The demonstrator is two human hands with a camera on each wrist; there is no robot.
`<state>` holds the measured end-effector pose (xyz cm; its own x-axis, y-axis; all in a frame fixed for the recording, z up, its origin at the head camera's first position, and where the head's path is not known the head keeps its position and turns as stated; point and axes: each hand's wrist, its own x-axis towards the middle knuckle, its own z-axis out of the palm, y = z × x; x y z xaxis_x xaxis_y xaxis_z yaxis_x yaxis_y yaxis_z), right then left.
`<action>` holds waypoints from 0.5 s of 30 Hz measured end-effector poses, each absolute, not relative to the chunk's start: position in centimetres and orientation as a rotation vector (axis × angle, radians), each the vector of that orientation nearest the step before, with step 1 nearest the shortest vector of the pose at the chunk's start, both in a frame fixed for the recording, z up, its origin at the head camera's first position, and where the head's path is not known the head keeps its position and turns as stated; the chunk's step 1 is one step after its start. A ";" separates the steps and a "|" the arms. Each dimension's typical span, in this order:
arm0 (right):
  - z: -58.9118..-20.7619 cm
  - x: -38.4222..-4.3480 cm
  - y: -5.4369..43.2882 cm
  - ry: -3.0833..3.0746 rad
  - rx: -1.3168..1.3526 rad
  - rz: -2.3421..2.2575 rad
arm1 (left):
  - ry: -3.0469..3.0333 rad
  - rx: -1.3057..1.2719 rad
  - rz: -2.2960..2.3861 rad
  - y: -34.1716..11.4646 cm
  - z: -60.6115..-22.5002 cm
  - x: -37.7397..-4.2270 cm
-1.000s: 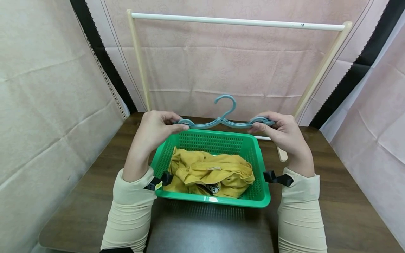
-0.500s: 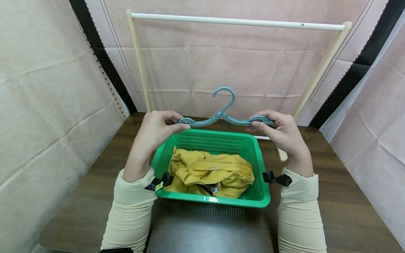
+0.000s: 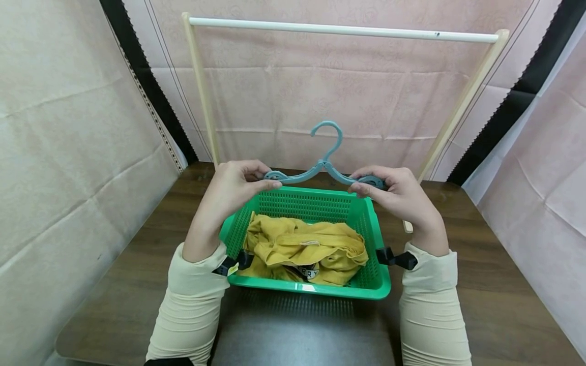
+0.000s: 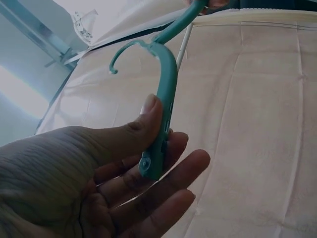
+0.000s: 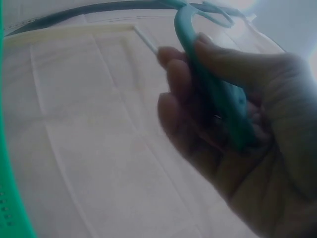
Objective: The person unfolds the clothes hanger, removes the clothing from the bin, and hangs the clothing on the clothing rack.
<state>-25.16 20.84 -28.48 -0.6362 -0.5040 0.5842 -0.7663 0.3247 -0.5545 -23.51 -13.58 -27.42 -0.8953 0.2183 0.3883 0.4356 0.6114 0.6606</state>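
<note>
blue hanger [image 3: 324, 163], held near the far rim of the green basket [image 3: 348, 292]; left hand [image 3: 233, 185] and right hand [image 3: 398, 192] each pinching an end. i judge it light, stiff, slightly slick; best gripped by both ends.

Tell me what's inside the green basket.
Inside the green basket lies a crumpled yellow cloth, with a black-and-white lettered patch showing near the front. The cloth covers the basket's floor beneath it, so anything underneath cannot be seen.
</note>
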 end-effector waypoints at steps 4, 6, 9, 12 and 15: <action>-28.7 -25.4 21.0 -2.371 1.160 1.119 | -2.605 -0.559 -1.111 -13.5 -27.5 -23.6; -28.7 -25.5 21.1 -2.383 1.157 1.090 | -2.623 -0.565 -1.082 -13.5 -27.5 -23.6; -28.8 -25.6 21.2 -2.388 1.159 1.071 | -2.643 -0.587 -1.031 -13.4 -27.5 -23.6; -28.9 -25.7 21.2 -2.392 1.159 1.054 | -2.656 -0.613 -0.990 -13.4 -27.6 -23.8; -29.0 -25.8 21.2 -2.393 1.169 1.035 | -2.670 -0.640 -0.966 -13.3 -27.7 -23.9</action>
<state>-25.85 21.23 -28.97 -0.6320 -0.5699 0.5251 -0.7730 0.4151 -0.4798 -23.87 -13.26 -27.68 -0.8782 0.3218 0.3539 0.4738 0.6873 0.5506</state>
